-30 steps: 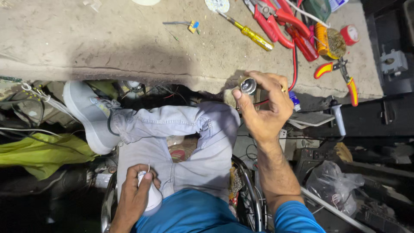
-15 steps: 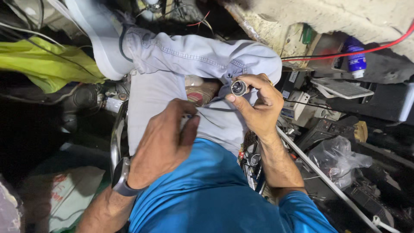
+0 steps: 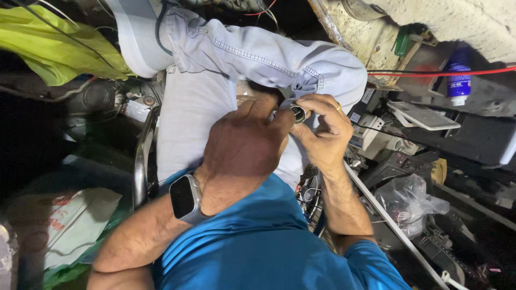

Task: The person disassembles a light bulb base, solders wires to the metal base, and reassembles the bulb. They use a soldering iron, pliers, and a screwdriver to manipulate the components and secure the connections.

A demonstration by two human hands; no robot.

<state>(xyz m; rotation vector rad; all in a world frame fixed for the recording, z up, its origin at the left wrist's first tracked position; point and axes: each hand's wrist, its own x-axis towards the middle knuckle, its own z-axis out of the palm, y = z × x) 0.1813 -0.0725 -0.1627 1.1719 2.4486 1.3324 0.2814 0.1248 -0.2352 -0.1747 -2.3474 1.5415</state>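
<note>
Pinched between right thumb and fingers, a small round silver-rimmed metal part with a dark centre (image 3: 298, 113) sits above the person's lap. Right hand (image 3: 321, 131) grips it; left hand (image 3: 244, 144), smartwatch (image 3: 184, 197) at the wrist, curls against it, fingertips touching. Beneath lie pale denim jeans (image 3: 258, 53); a blue spray can (image 3: 458, 75) stands well apart.
</note>
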